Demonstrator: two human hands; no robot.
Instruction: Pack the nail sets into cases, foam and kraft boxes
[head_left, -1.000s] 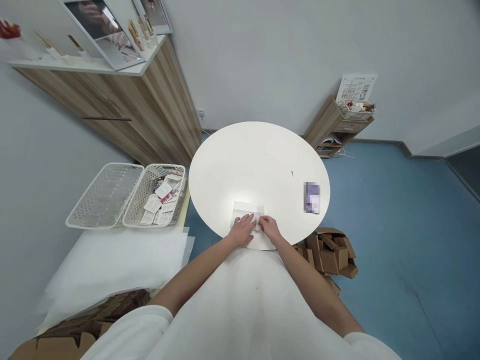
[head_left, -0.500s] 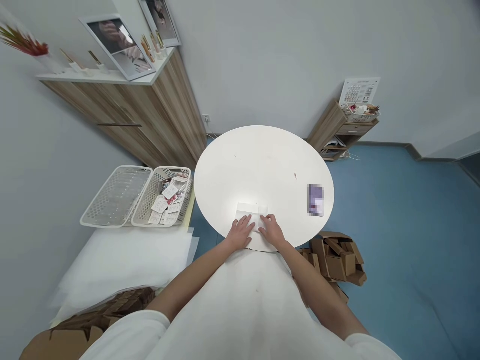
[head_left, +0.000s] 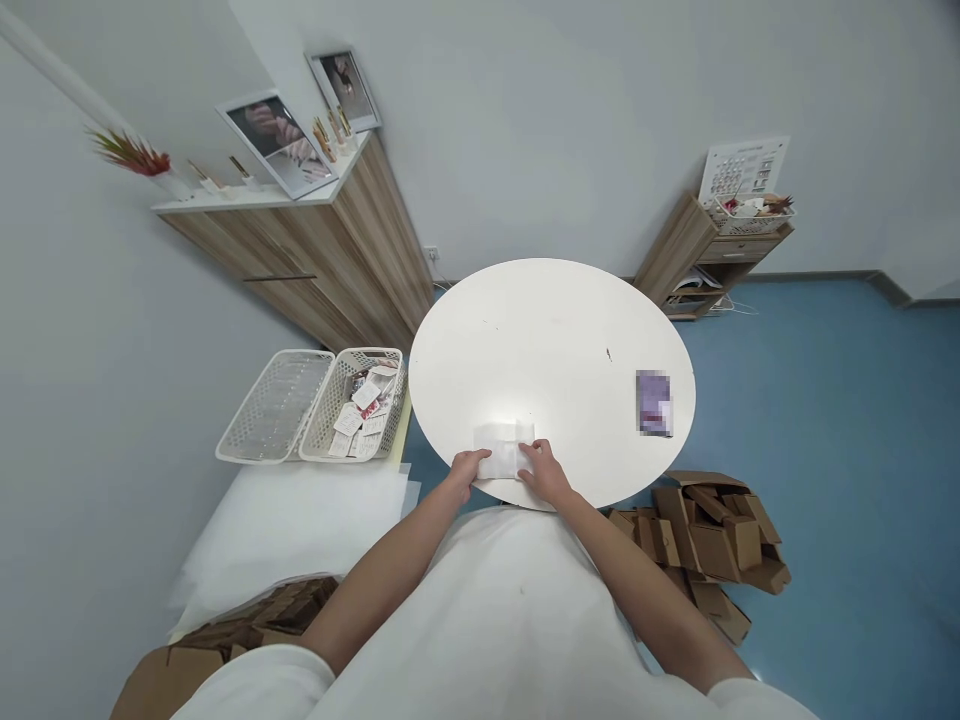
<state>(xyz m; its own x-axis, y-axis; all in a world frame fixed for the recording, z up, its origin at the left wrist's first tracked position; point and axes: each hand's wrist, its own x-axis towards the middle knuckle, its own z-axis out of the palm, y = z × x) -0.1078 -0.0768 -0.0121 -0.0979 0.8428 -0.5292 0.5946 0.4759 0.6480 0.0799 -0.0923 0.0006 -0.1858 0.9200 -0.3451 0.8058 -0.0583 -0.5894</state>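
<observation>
On the near edge of the white oval table (head_left: 547, 330) lies a folded white sheet (head_left: 501, 450), thin and slightly see-through like packing foam. My left hand (head_left: 466, 468) pinches its left edge, thumb on top and fingers curled underneath. At the other end, my right hand (head_left: 545, 472) has its thumb and fingers closed on the right side, where a folded flap shows. Whether anything lies inside the folds is hidden.
A blurred purple item (head_left: 654, 403) is on the table's right side. To the left stand a white basket of small packets (head_left: 390, 440), another white basket (head_left: 277, 405) and a stack of white sheets (head_left: 300, 510). Cardboard boxes (head_left: 712, 550) are on the floor at right.
My left hand has gone from lying flat on the sheet to gripping its left edge. My right hand stays at the right side. The camera view has shifted a little.
</observation>
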